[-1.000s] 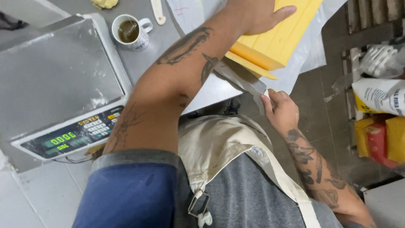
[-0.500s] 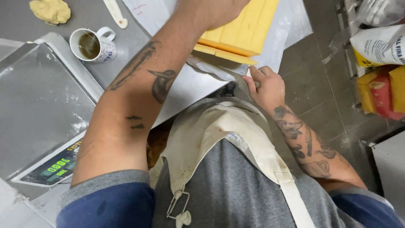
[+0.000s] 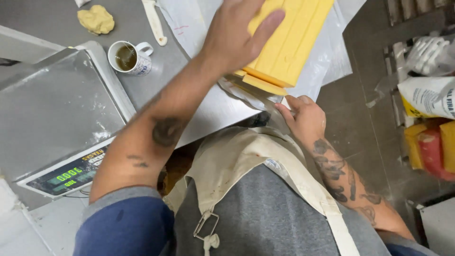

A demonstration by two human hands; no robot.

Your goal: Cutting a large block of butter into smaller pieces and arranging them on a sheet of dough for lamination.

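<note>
Pressing left hand (image 3: 237, 38) flat, fingers spread, on the yellow block (image 3: 289, 42) lying on plastic wrap (image 3: 327, 61) at the tabletop (image 3: 189, 80) edge. Right hand (image 3: 303, 116) pinching wrap just below the block. Looking half unwrapped, slab beneath partly sliced. Mug (image 3: 127, 58) sitting left of the block.

A mug (image 3: 127, 58) of dark drink stands on the grey counter (image 3: 57, 21) beside a steel scale (image 3: 57, 118) with a lit green display. A lump of dough (image 3: 96, 19) and a white scraper (image 3: 154, 21) lie farther back. Bags (image 3: 429, 95) sit on the floor at right.
</note>
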